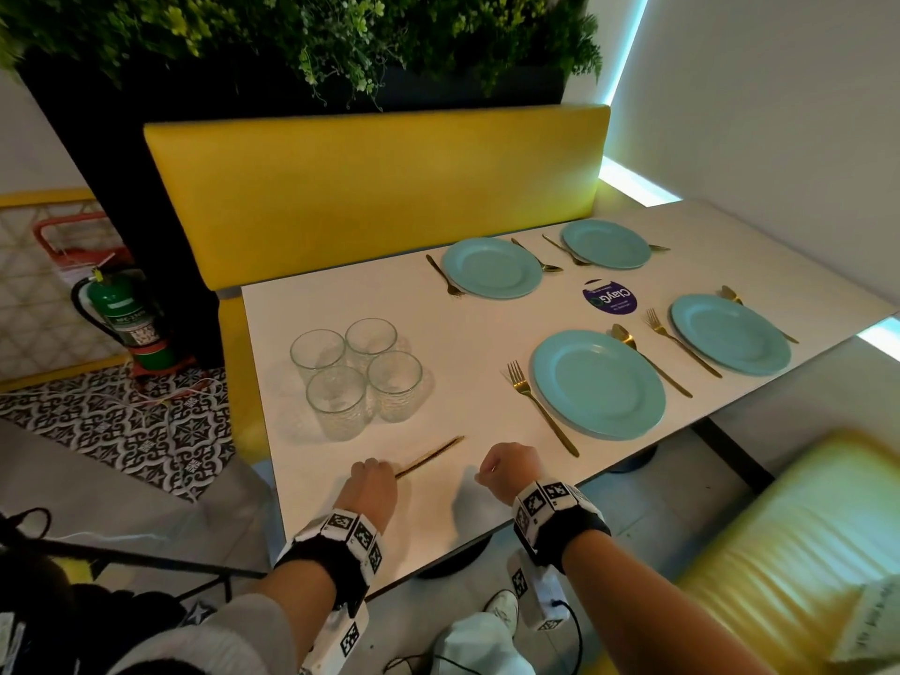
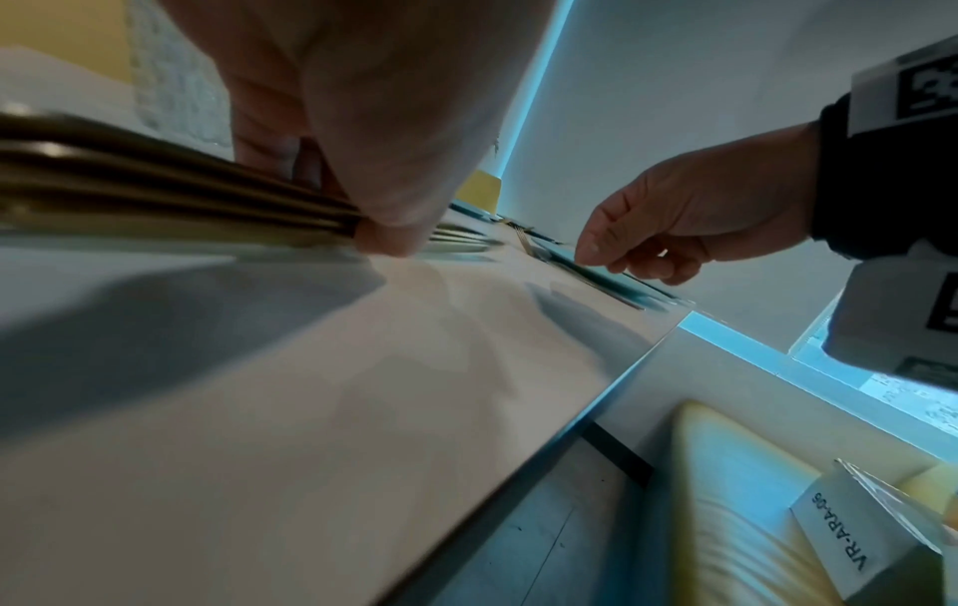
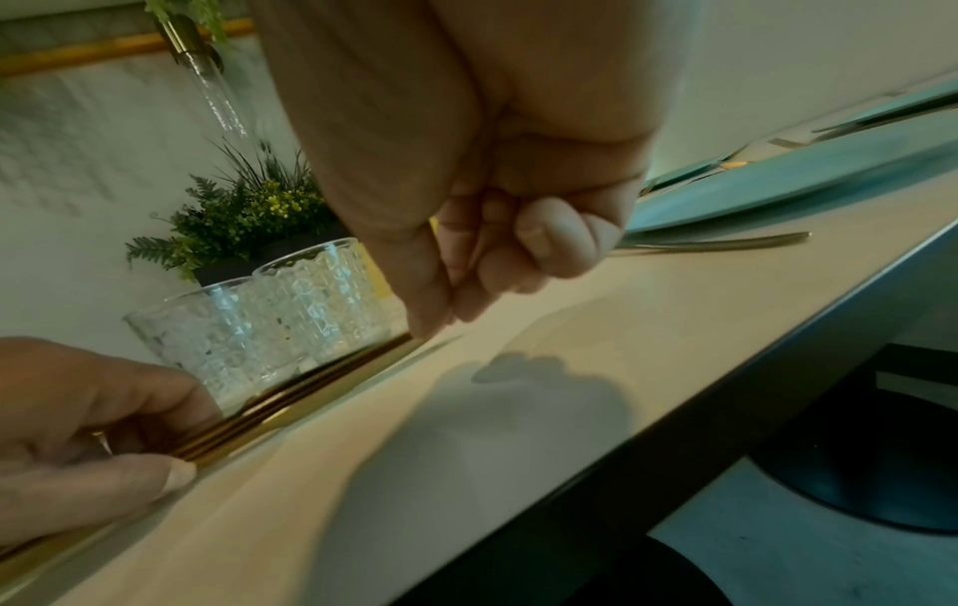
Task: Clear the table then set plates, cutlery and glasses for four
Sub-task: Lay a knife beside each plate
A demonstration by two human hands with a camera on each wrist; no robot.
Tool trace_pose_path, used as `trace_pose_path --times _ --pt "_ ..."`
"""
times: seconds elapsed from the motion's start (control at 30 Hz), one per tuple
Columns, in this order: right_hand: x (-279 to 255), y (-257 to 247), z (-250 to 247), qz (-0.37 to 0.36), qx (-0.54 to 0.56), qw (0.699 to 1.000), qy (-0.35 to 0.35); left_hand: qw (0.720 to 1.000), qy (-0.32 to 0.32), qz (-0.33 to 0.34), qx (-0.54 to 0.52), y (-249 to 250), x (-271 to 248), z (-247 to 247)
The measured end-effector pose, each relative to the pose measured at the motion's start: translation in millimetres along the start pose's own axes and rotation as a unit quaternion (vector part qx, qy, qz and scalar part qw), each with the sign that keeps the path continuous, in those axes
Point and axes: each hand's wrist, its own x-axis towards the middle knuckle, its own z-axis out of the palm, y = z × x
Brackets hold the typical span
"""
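Four glasses [image 1: 358,375]: clustered on worktop [image 1: 341,489] left part, unplaced. Left hand [image 1: 368,489]: pinching a bundle of gold cutlery [image 1: 431,455] low over the near edge. Right hand [image 1: 509,470]: curled, holding nothing visible. Four plates [image 1: 599,384]: set right, fork and spoon at each. Risk, judged: loose bundle slipping off the edge, or striking the glasses. Unclear: bundle's count and type, blurred.
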Motion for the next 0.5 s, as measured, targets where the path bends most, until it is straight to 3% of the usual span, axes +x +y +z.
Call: trace_pose_path --times 0.17,0.3,0.37,0.43,0.5 --pt "-3 7 -1 0.009 0.041 0.999 -0.001 0.999 -0.009 -0.01 -0.032 7 4 -9" --pt "-1 8 -8 0.012 0.064 0.998 -0.014 0.986 -0.03 -0.004 -0.163 20 10 -25" --pt "0 6 -12 0.027 0.11 0.993 -0.025 0.959 -0.055 0.02 -0.276 27 13 -32" --pt "0 1 -18 0.046 0.194 0.979 -0.033 0.909 -0.082 0.025 -0.409 37 16 -40" --pt "1 -4 -24 0.049 0.254 0.965 -0.038 0.878 -0.092 0.029 -0.469 47 19 -48"
